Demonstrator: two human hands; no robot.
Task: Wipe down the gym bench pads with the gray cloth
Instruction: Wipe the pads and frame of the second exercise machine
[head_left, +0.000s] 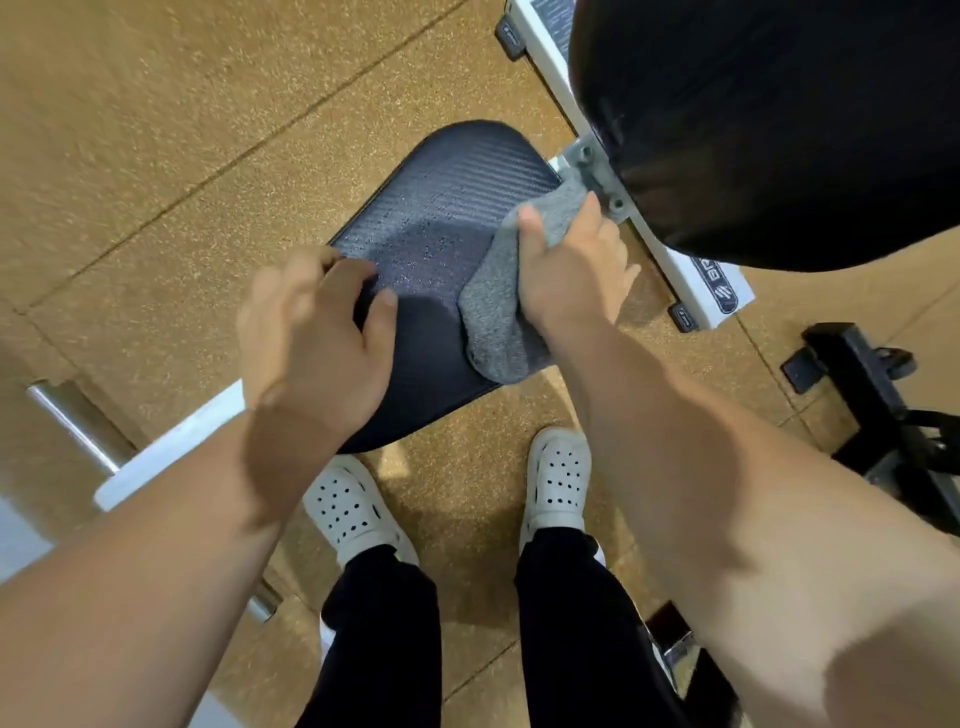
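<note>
**Cloth at the seat pad's far corner, beside the hinge bracket**

The right hand (571, 270) has its thumb and fingers curled round the gray cloth (493, 317), bunching it against the far right corner of the dark ribbed seat pad (441, 228). The loose end of the cloth trails along the pad's right side. The left hand (317, 332), blurred, sits on the pad's left edge with its fingers bent over it.

A gray bolted bracket (597, 171) touches the cloth. Just past it the black back pad (779, 130) looms and hides part of the white frame (696, 280), whose label starts "BR"; the rest cannot be read. A black stand (857, 374) sits to the right and a chrome bar (78, 421) to the left. White perforated clogs (353, 509) stand on the speckled tan floor (156, 156).
</note>
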